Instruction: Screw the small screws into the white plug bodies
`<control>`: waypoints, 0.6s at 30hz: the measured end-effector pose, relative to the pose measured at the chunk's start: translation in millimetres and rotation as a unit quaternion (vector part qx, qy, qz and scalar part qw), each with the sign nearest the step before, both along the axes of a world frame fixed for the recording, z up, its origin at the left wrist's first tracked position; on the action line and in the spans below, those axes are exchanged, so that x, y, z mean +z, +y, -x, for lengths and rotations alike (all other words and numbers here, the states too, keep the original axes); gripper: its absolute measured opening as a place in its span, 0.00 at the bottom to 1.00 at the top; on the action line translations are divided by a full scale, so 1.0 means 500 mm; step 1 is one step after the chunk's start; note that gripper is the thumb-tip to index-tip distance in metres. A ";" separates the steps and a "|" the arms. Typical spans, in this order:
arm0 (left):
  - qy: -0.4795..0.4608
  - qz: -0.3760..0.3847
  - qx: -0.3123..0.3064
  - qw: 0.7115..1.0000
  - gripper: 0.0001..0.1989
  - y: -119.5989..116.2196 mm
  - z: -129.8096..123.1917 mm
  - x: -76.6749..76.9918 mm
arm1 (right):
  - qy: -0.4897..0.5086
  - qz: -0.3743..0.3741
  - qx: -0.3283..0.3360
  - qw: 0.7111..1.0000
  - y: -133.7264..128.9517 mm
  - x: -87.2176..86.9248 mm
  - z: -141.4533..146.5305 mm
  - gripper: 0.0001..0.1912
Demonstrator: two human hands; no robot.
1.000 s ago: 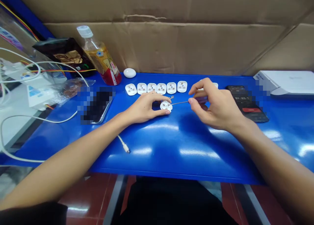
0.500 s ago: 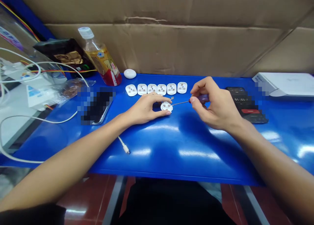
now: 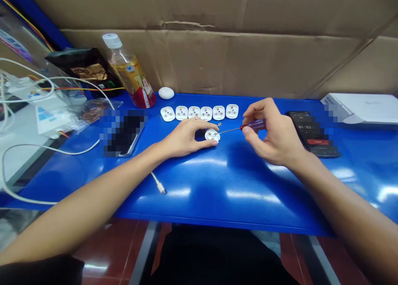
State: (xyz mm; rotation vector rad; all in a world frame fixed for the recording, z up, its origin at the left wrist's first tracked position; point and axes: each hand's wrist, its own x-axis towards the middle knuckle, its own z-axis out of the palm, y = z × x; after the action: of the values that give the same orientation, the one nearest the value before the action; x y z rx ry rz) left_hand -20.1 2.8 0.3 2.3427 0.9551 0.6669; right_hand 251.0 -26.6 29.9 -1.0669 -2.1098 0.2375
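Note:
Between the thumb and fingers of my left hand (image 3: 188, 137) is a small white plastic plug base (image 3: 212, 135) with metal parts inside, held against the blue table. My right hand (image 3: 273, 131) grips a screwdriver (image 3: 256, 124) by its purple translucent handle. Its thin shaft points left, and the tip reaches the white base; whether it sits in a screw I cannot tell. Just behind the base lies a little pile of screws (image 3: 219, 124). Farther back, several similar white pieces (image 3: 218, 112) with metal contacts stand in a row, some partly covered by my left fingers.
A drink bottle (image 3: 132, 75), a white rounded object (image 3: 166, 93) and a phone (image 3: 124, 133) are on the left. White cables (image 3: 77, 152) run along that side, one ending in a connector (image 3: 161, 188). A second phone (image 3: 311, 131) and a white box (image 3: 367, 106) stand right.
The view has shifted slightly. My hands, the white base and the screwdriver keep nearly the same places relative to each other; the right fingers have moved a little on the handle.

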 end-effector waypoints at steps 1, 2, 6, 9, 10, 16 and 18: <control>-0.001 -0.001 0.000 1.000 0.21 0.000 0.000 0.000 | -0.001 0.001 -0.005 1.000 0.000 0.000 0.000 0.09; -0.001 -0.002 -0.001 1.000 0.22 0.000 0.000 0.000 | -0.005 -0.006 -0.015 1.000 0.000 -0.001 0.000 0.07; -0.001 0.000 0.001 1.000 0.22 0.000 0.000 0.000 | -0.023 -0.036 -0.011 0.999 0.002 0.000 -0.001 0.06; -0.001 -0.001 0.000 1.000 0.21 0.000 0.000 0.000 | -0.026 -0.050 0.000 0.998 0.004 -0.002 -0.001 0.06; -0.002 -0.002 0.000 1.000 0.21 0.000 -0.001 -0.001 | -0.027 -0.056 -0.011 0.998 0.004 -0.003 -0.001 0.05; -0.014 0.013 -0.004 1.000 0.26 0.002 0.003 -0.003 | -0.018 -0.026 0.009 0.999 0.002 -0.001 -0.003 0.11; -0.018 0.025 -0.018 0.999 0.28 0.004 0.006 -0.001 | -0.014 -0.028 -0.001 1.000 0.000 -0.001 -0.003 0.10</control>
State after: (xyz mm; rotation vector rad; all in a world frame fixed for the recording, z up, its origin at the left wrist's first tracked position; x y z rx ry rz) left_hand -22.9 4.7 0.0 2.2907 0.9023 0.6628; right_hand 252.5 -26.4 29.5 -1.0442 -2.1276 0.1619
